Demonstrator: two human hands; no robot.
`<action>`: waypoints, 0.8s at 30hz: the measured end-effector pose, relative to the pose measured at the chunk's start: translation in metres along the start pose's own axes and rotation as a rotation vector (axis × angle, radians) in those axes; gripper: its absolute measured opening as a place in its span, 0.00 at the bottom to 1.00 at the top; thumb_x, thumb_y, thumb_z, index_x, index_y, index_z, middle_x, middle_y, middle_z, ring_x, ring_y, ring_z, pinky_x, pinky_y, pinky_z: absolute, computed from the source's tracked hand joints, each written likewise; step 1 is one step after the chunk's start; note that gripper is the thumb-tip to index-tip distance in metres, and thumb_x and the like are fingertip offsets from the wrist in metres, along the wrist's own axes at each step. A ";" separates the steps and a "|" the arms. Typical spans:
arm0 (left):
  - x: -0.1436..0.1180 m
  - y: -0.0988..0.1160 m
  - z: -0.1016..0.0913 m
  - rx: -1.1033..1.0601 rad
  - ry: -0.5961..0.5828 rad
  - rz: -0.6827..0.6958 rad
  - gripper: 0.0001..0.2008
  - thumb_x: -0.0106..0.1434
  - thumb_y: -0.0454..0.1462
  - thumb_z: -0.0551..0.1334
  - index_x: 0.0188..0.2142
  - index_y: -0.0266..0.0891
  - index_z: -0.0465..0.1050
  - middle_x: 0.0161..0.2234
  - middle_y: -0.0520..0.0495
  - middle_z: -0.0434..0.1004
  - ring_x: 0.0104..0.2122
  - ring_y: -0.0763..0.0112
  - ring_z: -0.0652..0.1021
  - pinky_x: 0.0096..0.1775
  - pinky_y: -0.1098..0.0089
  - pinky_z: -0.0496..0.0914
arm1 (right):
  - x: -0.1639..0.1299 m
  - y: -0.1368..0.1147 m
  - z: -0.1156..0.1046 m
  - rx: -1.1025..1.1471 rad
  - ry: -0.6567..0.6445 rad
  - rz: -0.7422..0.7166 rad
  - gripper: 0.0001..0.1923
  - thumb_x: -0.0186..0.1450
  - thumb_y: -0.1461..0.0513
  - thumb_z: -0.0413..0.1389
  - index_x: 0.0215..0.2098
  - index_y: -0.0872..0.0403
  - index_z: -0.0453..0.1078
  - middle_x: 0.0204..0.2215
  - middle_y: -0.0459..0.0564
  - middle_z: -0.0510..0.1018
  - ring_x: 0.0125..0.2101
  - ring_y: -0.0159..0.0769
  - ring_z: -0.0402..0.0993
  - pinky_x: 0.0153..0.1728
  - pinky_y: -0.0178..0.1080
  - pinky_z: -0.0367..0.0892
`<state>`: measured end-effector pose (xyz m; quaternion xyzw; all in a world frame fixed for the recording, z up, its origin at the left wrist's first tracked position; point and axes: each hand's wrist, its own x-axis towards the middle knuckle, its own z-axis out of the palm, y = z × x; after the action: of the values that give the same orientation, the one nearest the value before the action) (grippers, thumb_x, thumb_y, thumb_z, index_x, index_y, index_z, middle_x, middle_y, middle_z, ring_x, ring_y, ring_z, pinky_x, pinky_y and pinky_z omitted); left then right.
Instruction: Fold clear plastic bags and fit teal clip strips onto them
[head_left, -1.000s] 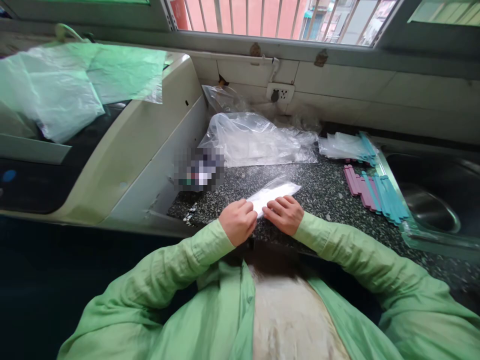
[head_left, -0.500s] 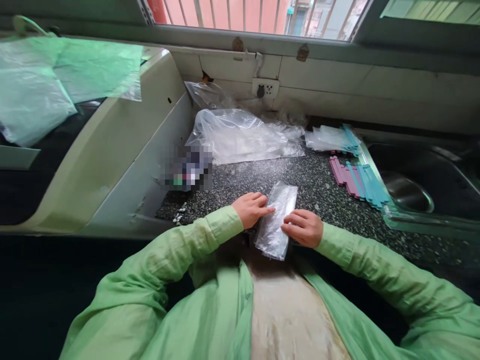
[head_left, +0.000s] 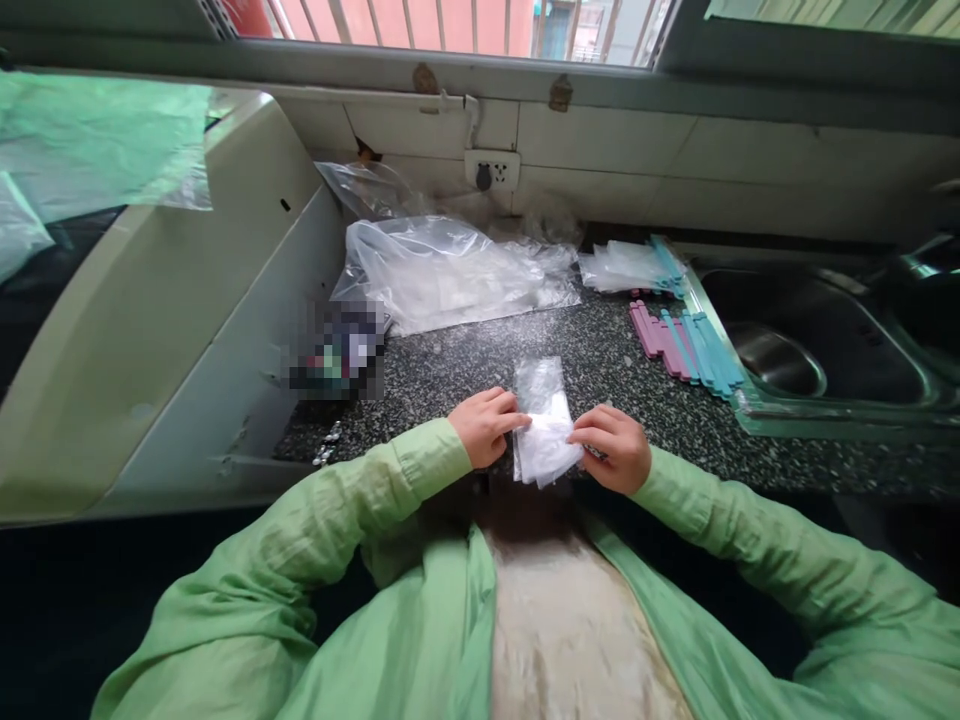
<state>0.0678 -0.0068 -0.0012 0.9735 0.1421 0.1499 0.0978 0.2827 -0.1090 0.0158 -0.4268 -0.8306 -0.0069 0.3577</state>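
Observation:
Between my hands, at the front edge of the counter, is a narrow clear plastic bag (head_left: 547,440), which may be several layers. Its near part looks whiter and creased, and its far end lies flat on the dark stone. My left hand (head_left: 489,428) grips the bag's left side, with the index finger stretched over its top and the other fingers curled. On the other side, my right hand (head_left: 613,448) pinches the right edge between thumb and fingers. The fingertips under the bag are hidden.
Behind lies a large clear plastic bag (head_left: 457,275). Pink and teal strips (head_left: 694,350) and smaller bags (head_left: 626,265) lie beside the sink (head_left: 814,320). A blurred-out item (head_left: 341,350) sits at the left, near a pale sloped panel (head_left: 172,300) and a wall socket (head_left: 491,170).
The view has swung slightly right. The bag's near end, lower and flatter before, is now drawn up and bunched between my hands. My right fingers have shifted along its right edge.

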 end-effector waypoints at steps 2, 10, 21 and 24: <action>0.001 0.001 0.000 -0.038 0.002 -0.005 0.18 0.52 0.34 0.58 0.44 0.39 0.70 0.35 0.44 0.67 0.35 0.67 0.66 0.41 0.67 0.64 | 0.002 0.001 -0.002 0.021 0.022 0.014 0.04 0.56 0.67 0.53 0.28 0.54 0.69 0.25 0.50 0.73 0.26 0.33 0.66 0.27 0.37 0.63; 0.018 0.002 0.008 -0.229 0.005 -0.204 0.16 0.56 0.48 0.57 0.33 0.39 0.74 0.30 0.45 0.69 0.32 0.67 0.69 0.37 0.66 0.64 | 0.014 0.011 -0.006 0.124 0.080 0.258 0.07 0.58 0.63 0.52 0.22 0.54 0.65 0.20 0.47 0.69 0.24 0.30 0.65 0.26 0.35 0.63; 0.019 0.004 0.006 -0.295 0.345 -0.454 0.18 0.56 0.41 0.56 0.45 0.32 0.64 0.29 0.46 0.68 0.30 0.69 0.69 0.35 0.66 0.66 | 0.038 0.045 0.014 -0.005 -0.262 0.821 0.13 0.55 0.55 0.51 0.20 0.54 0.67 0.16 0.44 0.70 0.19 0.28 0.62 0.22 0.32 0.56; 0.019 0.006 0.005 -0.055 0.338 -0.244 0.15 0.58 0.41 0.54 0.42 0.34 0.68 0.32 0.43 0.68 0.33 0.66 0.67 0.39 0.64 0.65 | 0.046 0.048 0.014 -0.086 -0.357 0.840 0.13 0.55 0.54 0.51 0.21 0.53 0.68 0.18 0.44 0.71 0.20 0.28 0.64 0.23 0.32 0.55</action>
<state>0.0882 -0.0079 0.0005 0.9070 0.2692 0.3021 0.1165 0.2908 -0.0421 0.0185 -0.7355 -0.6332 0.1779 0.1626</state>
